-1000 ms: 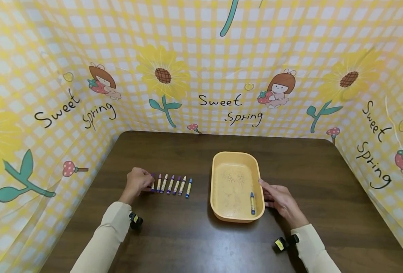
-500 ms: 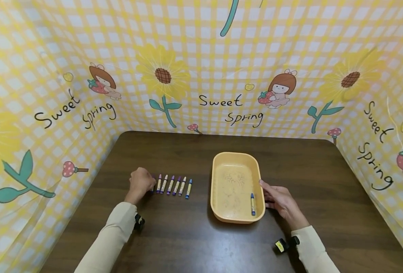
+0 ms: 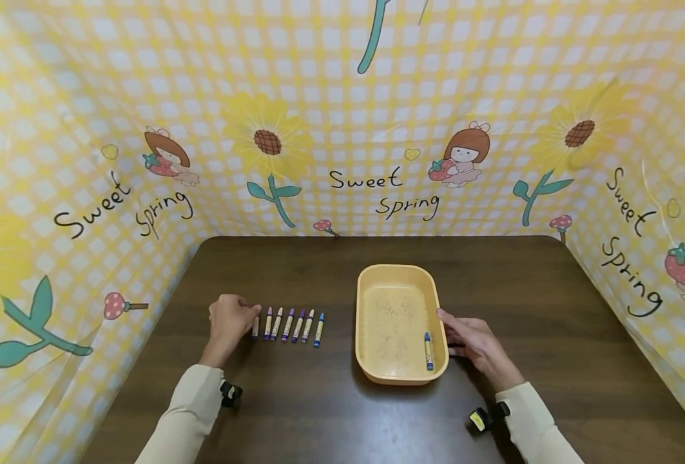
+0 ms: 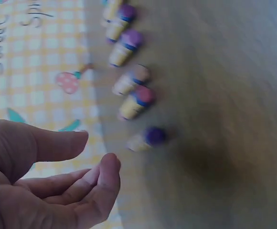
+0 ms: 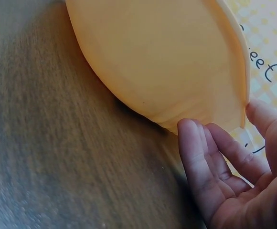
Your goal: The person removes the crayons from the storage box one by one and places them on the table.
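In the head view a row of several crayons [image 3: 287,325] lies side by side on the left of the brown table. My left hand [image 3: 229,322] is at the row's left end, its fingertips close beside the leftmost crayon [image 3: 255,327]. The left wrist view shows thumb and fingers apart with nothing between them, near a purple-tipped crayon [image 4: 150,138]. To the right stands a yellow plastic bin [image 3: 391,328] with one blue crayon [image 3: 428,351] in it. My right hand [image 3: 481,345] holds the bin's right side, thumb at the rim and fingers against the outer wall [image 5: 176,114].
Bare table [image 3: 296,399] stretches in front of the crayons and between them and the bin. A yellow checked cloth [image 3: 354,129] with printed flowers and lettering hangs around the back and sides. A small black camera [image 3: 481,419] is strapped at the right wrist.
My left hand has drawn slightly left, uncovering more of the leftmost crayon. The head view has tilted up a little. My right hand stays at the bin.
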{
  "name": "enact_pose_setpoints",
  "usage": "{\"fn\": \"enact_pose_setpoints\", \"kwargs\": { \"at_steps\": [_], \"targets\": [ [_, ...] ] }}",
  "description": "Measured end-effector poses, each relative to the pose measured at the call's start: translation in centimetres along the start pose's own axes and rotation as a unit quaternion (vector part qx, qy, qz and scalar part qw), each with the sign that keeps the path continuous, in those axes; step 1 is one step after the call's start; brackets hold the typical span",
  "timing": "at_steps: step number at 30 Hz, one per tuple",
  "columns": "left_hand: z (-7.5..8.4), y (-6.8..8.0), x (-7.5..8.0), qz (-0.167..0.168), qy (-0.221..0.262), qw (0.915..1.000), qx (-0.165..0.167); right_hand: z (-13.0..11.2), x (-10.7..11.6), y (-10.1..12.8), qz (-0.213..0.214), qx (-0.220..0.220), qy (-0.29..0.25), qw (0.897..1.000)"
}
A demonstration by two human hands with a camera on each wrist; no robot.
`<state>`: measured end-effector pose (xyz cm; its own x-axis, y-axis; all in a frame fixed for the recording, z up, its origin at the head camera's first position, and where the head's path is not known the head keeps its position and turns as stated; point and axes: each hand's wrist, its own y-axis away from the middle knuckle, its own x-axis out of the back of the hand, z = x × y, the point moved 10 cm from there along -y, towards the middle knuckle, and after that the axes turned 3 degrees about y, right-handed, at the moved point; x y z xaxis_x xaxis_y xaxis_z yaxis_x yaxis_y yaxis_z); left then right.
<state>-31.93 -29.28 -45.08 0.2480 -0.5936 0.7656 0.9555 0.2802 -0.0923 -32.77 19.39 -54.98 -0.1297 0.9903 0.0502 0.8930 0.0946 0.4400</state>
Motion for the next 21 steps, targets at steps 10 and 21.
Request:
{"fn": "enact_pose_setpoints", "kwargs": {
  "at_steps": [10,21],
  "targets": [
    [5.6,1.4,-0.8,0.016,0.053,0.9984,-0.010,-0.2,0.3,0.2,0.003,0.003,0.007,1.000],
    [11.3,3.0,-4.9,-0.036,0.162,0.9857,-0.026,-1.0,0.2,0.4,0.012,0.015,0.031,0.999]
  ]
}}
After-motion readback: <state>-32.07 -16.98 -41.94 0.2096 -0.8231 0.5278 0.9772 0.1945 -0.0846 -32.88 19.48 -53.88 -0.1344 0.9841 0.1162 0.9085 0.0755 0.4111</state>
